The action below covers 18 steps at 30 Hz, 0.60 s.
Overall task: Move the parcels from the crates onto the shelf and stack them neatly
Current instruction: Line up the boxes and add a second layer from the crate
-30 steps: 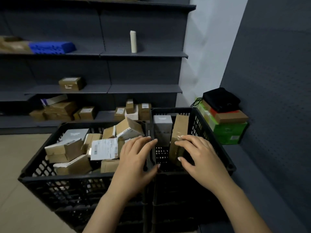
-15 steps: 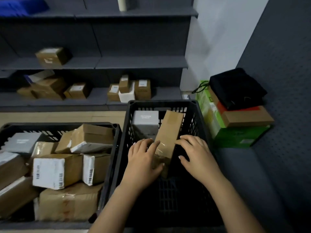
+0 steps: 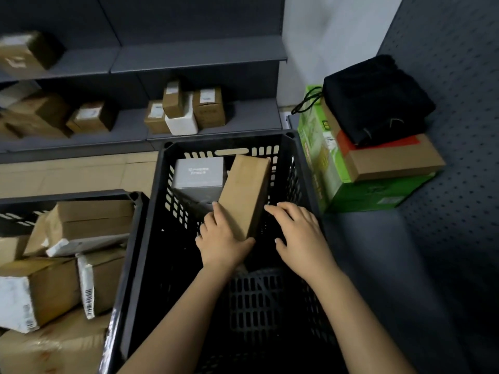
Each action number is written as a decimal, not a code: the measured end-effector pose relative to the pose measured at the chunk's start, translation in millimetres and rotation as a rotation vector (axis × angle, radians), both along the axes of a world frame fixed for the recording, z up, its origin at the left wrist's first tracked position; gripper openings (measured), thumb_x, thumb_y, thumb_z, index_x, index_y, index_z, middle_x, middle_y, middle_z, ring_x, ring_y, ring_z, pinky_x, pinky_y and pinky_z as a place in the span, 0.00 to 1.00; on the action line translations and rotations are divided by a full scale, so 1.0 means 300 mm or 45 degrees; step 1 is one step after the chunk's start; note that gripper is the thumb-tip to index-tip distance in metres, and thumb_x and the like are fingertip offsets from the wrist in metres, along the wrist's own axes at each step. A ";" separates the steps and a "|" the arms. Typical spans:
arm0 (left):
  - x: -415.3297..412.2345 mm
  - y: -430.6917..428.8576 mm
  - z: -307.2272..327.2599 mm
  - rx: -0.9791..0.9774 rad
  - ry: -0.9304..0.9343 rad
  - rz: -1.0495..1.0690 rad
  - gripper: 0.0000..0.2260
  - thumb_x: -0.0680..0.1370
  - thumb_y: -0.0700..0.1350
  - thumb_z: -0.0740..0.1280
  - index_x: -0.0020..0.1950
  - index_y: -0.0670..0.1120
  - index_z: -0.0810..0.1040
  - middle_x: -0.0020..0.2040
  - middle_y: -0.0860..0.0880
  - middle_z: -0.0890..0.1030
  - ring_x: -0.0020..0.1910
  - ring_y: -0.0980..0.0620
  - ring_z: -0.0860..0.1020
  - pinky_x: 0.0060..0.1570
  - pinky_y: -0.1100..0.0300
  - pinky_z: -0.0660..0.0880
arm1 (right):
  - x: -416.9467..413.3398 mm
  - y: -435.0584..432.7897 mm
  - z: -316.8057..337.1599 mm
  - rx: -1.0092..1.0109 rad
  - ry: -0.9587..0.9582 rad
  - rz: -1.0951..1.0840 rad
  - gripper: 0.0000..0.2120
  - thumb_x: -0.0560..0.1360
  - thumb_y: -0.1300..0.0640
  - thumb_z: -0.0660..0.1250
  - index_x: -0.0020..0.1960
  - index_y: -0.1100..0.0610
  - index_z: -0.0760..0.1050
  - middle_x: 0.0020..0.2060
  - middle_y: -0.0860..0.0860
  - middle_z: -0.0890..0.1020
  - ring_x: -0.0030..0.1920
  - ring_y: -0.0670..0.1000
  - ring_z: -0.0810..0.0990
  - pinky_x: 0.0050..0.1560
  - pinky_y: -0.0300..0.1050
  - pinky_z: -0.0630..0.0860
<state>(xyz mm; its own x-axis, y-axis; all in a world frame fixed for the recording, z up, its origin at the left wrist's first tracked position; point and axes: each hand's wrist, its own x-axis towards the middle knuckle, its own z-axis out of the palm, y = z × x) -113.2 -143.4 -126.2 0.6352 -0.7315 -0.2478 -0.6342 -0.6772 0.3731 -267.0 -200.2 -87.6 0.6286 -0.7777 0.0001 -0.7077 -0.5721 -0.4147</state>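
Below your head camera, the right-hand black crate (image 3: pixel 299 168) stands on a pale tiled floor (image 3: pixel 75 171), close against a dark grey carpeted surface (image 3: pixel 378 265) that climbs into a dotted grey wall (image 3: pixel 459 76) on your right. Your left hand (image 3: pixel 221 238) is wrapped round the lower end of a tall brown parcel (image 3: pixel 247 190), which leans tilted inside that crate, its top near the far wall. Your right hand (image 3: pixel 299 233) hovers just beside the parcel with fingers spread, holding nothing; whether it touches the cardboard, you cannot tell. A grey box (image 3: pixel 198 175) sits behind the parcel, against the crate's far wall.

To your left, a second black crate (image 3: pixel 135 211) is heaped with brown and white-labelled parcels (image 3: pixel 91 222). Ahead, dark grey shelves (image 3: pixel 194 60) carry scattered boxes: a small cluster of brown and white boxes (image 3: pixel 183 109) on the lowest tier and more cartons (image 3: pixel 91 117) farther left. A white wall strip (image 3: pixel 329 44) separates the shelving from the dotted wall. On the carpeted ledge, a black bag (image 3: pixel 378 101) rests on a brown carton (image 3: pixel 391 160) atop a green box (image 3: pixel 364 195).
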 end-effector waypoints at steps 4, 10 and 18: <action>0.001 0.068 0.041 -0.086 -0.112 -0.128 0.52 0.65 0.61 0.72 0.78 0.48 0.44 0.73 0.48 0.60 0.70 0.46 0.61 0.66 0.49 0.60 | 0.031 -0.023 0.044 -0.046 0.041 0.080 0.39 0.72 0.65 0.67 0.76 0.46 0.56 0.74 0.51 0.60 0.72 0.54 0.60 0.73 0.48 0.54; 0.026 0.173 0.207 -0.316 -0.262 -0.393 0.51 0.65 0.62 0.70 0.78 0.51 0.44 0.73 0.52 0.59 0.69 0.50 0.61 0.64 0.54 0.57 | 0.077 0.023 0.177 -0.207 -0.022 0.174 0.43 0.70 0.66 0.67 0.77 0.44 0.51 0.77 0.48 0.54 0.76 0.49 0.51 0.73 0.42 0.41; 0.128 0.281 0.442 -0.505 -0.530 -0.942 0.53 0.59 0.61 0.75 0.77 0.49 0.54 0.70 0.49 0.68 0.63 0.47 0.70 0.57 0.52 0.67 | 0.036 0.164 0.417 -0.499 0.209 0.216 0.49 0.69 0.61 0.69 0.79 0.50 0.41 0.78 0.48 0.44 0.77 0.47 0.36 0.74 0.48 0.31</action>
